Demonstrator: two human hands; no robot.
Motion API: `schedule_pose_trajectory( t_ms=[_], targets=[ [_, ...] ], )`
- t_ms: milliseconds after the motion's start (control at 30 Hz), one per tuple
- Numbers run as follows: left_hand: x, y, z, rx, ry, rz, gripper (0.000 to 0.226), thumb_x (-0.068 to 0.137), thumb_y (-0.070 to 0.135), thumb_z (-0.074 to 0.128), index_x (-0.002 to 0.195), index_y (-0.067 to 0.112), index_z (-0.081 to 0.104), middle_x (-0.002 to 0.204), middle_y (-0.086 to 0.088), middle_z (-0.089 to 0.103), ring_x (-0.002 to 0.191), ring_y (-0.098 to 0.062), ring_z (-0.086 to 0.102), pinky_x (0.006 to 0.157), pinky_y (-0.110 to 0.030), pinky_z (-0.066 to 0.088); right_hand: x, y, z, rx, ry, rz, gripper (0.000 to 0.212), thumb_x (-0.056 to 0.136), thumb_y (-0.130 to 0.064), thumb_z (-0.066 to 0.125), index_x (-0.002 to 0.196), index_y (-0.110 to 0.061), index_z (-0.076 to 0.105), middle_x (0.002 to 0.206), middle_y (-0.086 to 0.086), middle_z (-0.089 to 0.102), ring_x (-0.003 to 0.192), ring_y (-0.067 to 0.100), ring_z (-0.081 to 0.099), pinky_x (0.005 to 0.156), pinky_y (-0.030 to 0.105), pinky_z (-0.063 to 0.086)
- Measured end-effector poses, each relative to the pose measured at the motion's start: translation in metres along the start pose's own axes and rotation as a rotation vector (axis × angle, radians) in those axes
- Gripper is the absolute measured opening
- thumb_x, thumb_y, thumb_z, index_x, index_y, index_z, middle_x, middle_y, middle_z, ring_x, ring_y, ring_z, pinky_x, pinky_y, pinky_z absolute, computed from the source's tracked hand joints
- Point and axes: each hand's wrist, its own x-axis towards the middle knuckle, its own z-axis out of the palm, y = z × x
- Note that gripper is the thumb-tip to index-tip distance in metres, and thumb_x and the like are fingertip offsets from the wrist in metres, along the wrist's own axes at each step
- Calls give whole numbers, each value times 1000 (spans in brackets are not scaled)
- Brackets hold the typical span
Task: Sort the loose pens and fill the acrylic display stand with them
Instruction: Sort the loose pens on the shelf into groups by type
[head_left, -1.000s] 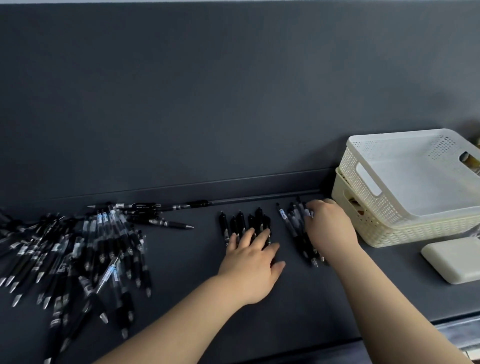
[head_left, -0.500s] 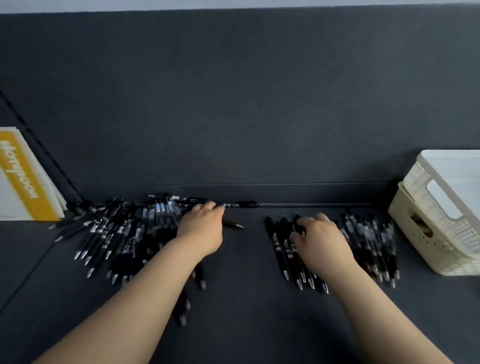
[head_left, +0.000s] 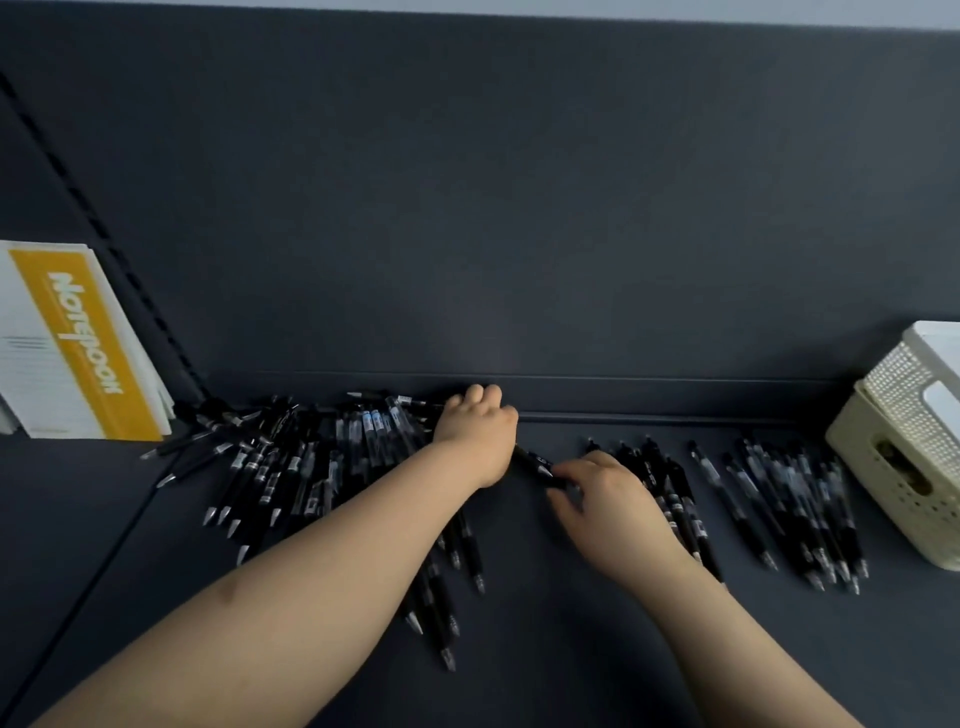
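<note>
A big loose pile of black pens (head_left: 311, 462) lies at the left of the dark shelf. My left hand (head_left: 478, 431) is curled at the pile's right end by the back ledge. One black pen (head_left: 535, 462) sticks out from under it toward the right. My right hand (head_left: 608, 499) pinches that pen's far end between thumb and forefinger. A sorted row of black pens (head_left: 670, 483) lies just right of that hand, partly hidden under it. A second row of pens (head_left: 800, 509) lies further right. No acrylic stand is in view.
Two nested cream plastic baskets (head_left: 893, 457) stand at the right edge, close to the second row. A yellow and white notebook (head_left: 78, 343) leans at the far left. A dark back wall with a low ledge (head_left: 649, 395) runs behind the pens.
My left hand slid right along the back of the pile with a pen. My right hand left the middle row and moved left onto that pen's end. The camera moved closer.
</note>
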Motion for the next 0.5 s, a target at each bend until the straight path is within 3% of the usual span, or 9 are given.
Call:
schedule_pose_trajectory(
  t_ms=[133, 200, 267, 367, 500],
  targets=[
    [-14, -9, -6, -64, 217, 63, 37, 82, 3, 46, 117, 14, 43, 120, -5, 52, 117, -25, 45, 109, -34, 20, -2, -11, 3, 52, 60, 3, 33, 88, -22, 58, 121, -16, 59, 104, 1, 58, 94, 18, 59, 80, 25, 45],
    [-26, -21, -18, -47, 356, 61, 32, 80, 2, 44, 110, 14, 42, 110, -3, 57, 107, -24, 51, 102, -32, 25, -4, -19, 3, 126, 131, 11, 37, 87, -18, 59, 123, -17, 53, 96, -3, 56, 82, 13, 57, 73, 22, 43],
    [-39, -39, -28, -30, 394, 17, 28, 82, 3, 42, 107, 15, 43, 107, -2, 59, 102, -25, 55, 89, -33, 33, -6, -27, 5, 195, 190, 26, 38, 86, -15, 59, 122, -15, 46, 89, -6, 56, 73, 11, 55, 68, 22, 40],
    [-55, -76, -33, -59, 238, -157, 29, 86, 7, 45, 113, 15, 47, 115, -5, 59, 103, -27, 60, 75, -34, 41, -4, -37, 14, 238, 149, 43, 37, 87, -14, 58, 121, -12, 45, 85, -6, 56, 71, 10, 53, 67, 20, 36],
    [-65, -112, -16, -162, -79, -353, 27, 93, 18, 44, 119, 12, 48, 122, -7, 51, 93, -25, 55, 68, -33, 42, 1, -55, 34, 140, -31, 43, 29, 89, -24, 55, 117, -14, 56, 92, -6, 51, 86, 13, 52, 70, 15, 31]
  ],
)
